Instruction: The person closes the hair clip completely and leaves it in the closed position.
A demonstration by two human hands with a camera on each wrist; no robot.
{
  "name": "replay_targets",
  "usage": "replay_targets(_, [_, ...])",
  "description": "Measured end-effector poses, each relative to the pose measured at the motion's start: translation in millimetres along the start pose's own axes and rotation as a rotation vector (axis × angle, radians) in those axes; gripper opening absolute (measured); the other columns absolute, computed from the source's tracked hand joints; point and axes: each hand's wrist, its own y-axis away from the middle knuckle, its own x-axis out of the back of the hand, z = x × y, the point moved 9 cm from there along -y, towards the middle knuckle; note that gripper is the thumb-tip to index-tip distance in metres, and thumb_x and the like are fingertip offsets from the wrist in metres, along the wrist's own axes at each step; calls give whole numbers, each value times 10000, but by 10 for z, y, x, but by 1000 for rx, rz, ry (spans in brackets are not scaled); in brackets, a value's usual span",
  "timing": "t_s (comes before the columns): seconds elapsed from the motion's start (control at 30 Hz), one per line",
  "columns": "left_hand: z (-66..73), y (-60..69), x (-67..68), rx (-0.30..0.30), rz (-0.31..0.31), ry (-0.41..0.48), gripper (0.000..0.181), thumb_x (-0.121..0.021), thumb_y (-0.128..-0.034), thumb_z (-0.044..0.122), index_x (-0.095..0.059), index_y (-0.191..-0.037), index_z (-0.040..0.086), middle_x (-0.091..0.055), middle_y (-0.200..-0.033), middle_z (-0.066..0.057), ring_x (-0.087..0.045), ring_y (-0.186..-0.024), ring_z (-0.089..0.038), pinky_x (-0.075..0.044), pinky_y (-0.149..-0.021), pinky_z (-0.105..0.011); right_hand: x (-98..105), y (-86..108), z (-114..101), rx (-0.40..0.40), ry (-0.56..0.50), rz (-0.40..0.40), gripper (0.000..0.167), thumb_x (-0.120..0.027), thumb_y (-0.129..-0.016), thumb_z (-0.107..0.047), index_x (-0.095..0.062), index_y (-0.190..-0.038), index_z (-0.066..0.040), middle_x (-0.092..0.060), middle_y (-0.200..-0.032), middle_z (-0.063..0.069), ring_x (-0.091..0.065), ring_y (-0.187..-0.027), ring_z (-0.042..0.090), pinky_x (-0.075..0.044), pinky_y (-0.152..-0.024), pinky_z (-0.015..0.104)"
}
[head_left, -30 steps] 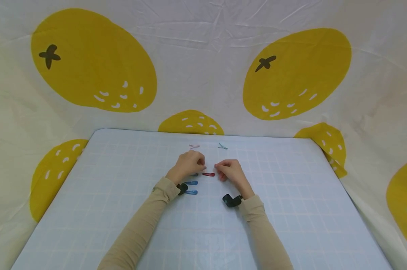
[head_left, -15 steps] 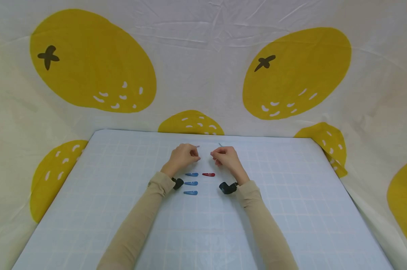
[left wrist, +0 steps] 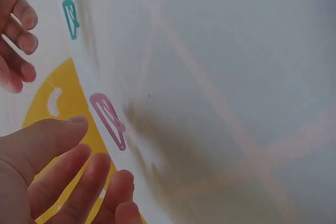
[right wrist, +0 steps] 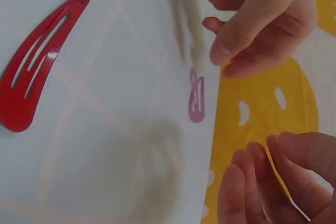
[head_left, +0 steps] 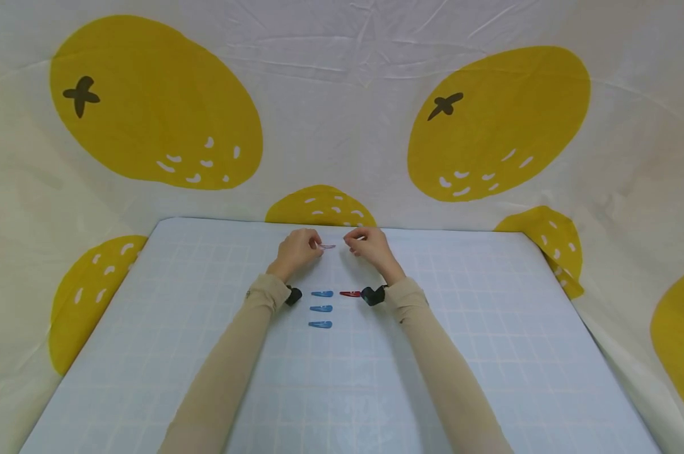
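My left hand (head_left: 297,250) is beside a pink snap hair clip (head_left: 328,246) near the table's far edge. In the left wrist view, thumb and fingers are apart, just short of the pink clip (left wrist: 108,121). My right hand (head_left: 371,248) hovers to the right of that clip, its fingers loosely bent with nothing between them. A teal snap hair clip (left wrist: 71,19) shows in the left wrist view; in the head view the right hand hides it. A red snap hair clip (right wrist: 39,64) lies nearer me, by the right wrist.
Three blue hair clips (head_left: 321,308) lie in a column between the forearms, left of the red one. A white curtain with yellow fruit prints (head_left: 160,107) hangs behind the table (head_left: 342,391). Each wrist wears a small black camera (head_left: 372,296).
Both hands have moved away from me, from around the red clip to the far edge. The blue and red clips are uncovered and have stayed put; the teal one is now hidden.
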Motion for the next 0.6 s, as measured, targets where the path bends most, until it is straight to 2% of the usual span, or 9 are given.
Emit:
replay_targets(0.27, [-77,-142,0,6,-35,-32,260,-755,-860,135,-696,-1093,36,-635,-1022,-125,-575,-950,-296,-488,-842,-457,-149,-184,25,29,86,-81,244,-635,-953,-143,-715,-1142,-12,-644,-1229,137,-597,-1026,283,-486,-891,371])
replay_targets(0.43, [-95,-186,-35,-1,-64,-38,308,-773,-832,152,-694,-1101,27,-633,-1048,-131,-572,-974,-303,-477,-866,-473,-261,-242,109,9,86,-146,248,-616,-964,-121,-704,-1168,-10,-639,-1260,136,-567,-1115,290,-456,-974,414])
replay_targets(0.6, [-108,-225,-77,-22,-72,-49,288,-794,-824,160,-704,-1062,25,-642,-1041,-130,-573,-974,-294,-478,-873,-461,-347,-263,150,0,90,-190,250,-597,-980,-120,-698,-1185,-18,-654,-1248,136,-571,-1121,282,-449,-996,413])
